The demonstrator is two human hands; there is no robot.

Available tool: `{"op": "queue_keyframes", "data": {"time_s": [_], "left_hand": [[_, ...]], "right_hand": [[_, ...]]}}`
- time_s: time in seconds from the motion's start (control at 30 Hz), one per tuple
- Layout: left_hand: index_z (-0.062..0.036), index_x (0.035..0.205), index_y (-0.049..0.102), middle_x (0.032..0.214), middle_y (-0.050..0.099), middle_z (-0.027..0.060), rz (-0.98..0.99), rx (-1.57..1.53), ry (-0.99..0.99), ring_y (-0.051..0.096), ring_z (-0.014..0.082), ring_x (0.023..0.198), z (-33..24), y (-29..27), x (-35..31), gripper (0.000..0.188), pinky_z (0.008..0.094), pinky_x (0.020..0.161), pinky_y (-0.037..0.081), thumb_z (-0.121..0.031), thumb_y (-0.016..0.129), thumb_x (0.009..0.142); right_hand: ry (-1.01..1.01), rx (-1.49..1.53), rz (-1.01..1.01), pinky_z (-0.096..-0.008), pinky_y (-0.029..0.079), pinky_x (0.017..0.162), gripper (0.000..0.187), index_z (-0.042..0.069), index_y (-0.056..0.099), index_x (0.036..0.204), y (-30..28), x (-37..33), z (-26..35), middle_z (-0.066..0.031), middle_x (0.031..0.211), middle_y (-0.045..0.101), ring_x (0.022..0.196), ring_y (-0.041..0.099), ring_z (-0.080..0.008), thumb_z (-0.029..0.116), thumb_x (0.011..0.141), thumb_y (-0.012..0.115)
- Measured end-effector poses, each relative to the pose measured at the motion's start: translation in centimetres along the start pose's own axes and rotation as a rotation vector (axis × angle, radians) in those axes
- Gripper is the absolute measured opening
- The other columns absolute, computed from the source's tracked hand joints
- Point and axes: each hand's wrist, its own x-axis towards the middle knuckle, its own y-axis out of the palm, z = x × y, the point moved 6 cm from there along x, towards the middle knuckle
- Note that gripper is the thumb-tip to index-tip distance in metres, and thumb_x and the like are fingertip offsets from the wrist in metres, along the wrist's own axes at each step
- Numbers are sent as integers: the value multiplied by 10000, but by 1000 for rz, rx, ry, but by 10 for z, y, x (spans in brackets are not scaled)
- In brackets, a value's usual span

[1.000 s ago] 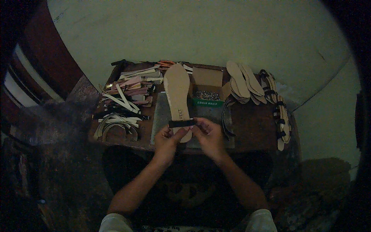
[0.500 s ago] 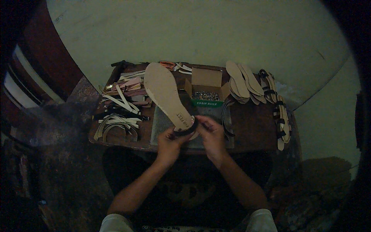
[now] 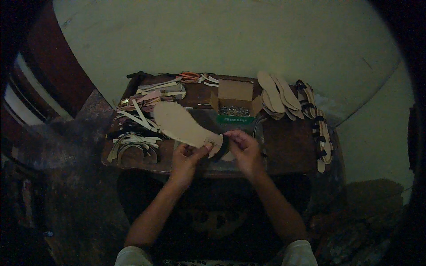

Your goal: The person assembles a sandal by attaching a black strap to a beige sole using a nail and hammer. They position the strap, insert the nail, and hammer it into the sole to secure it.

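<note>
A tan insole (image 3: 177,122) is held up over the front of the table, its wide toe end to the upper left and its heel between my hands. A dark strap (image 3: 223,147) curves around the heel end. My left hand (image 3: 186,162) is closed on the insole near the heel, thumb on its upper face. My right hand (image 3: 245,153) pinches the dark strap at the heel's right side; the fingertips partly hide it. Beneath them lies a grey slab (image 3: 204,116) on the table.
On the brown table (image 3: 288,150) stands an open box of nails (image 3: 235,111). Strap strips (image 3: 137,139) are heaped at left, with orange-handled scissors (image 3: 190,76) behind. Stacked insoles (image 3: 271,95) and strapped soles (image 3: 324,137) lie at right. A pale wall (image 3: 222,35) rises behind.
The insole has tilted down and leftward, its toe end now lower and nearer the strips. My left hand has shifted slightly left; my right hand stays at the heel strap.
</note>
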Motion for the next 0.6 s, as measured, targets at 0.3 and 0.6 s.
{"op": "queue_keyframes", "data": {"time_s": [0.3, 0.6], "left_hand": [[23, 1059, 681, 997, 706, 94, -2, 176, 84, 667, 181, 899, -21, 12, -12, 286, 304, 821, 521, -121, 752, 823], [44, 1079, 662, 998, 701, 104, -10, 173, 78, 666, 171, 907, -17, 18, -14, 331, 308, 827, 520, -144, 762, 826]], "right_hand": [[-17, 13, 108, -269, 533, 720, 172, 4, 641, 1060, 12, -5, -3, -69, 990, 685, 863, 647, -124, -47, 907, 580], [-46, -71, 25, -283, 524, 778, 159, -12, 673, 1050, 7, -4, -18, -81, 976, 705, 872, 646, -128, -15, 910, 596]]}}
